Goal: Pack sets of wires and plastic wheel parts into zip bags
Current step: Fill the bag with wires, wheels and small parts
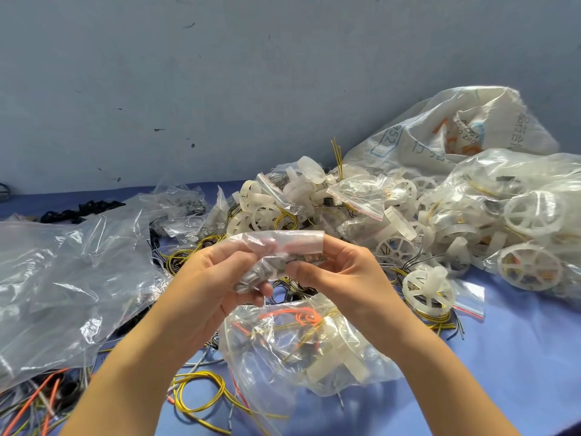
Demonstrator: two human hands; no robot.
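Both my hands hold one small clear zip bag with a red strip, raised above the blue table. My left hand grips its left part, fingers curled round grey parts inside. My right hand pinches its right end. Below my hands lies a larger clear bag with orange and yellow wires and white plastic parts in it. A heap of white plastic wheels and small zip bags lies behind my hands. Loose yellow wires lie near my left forearm.
Crumpled clear plastic bags cover the left of the table. A large clear bag of wheels and a white woven sack stand at the right. Black parts lie at the far left. A grey-blue wall rises behind.
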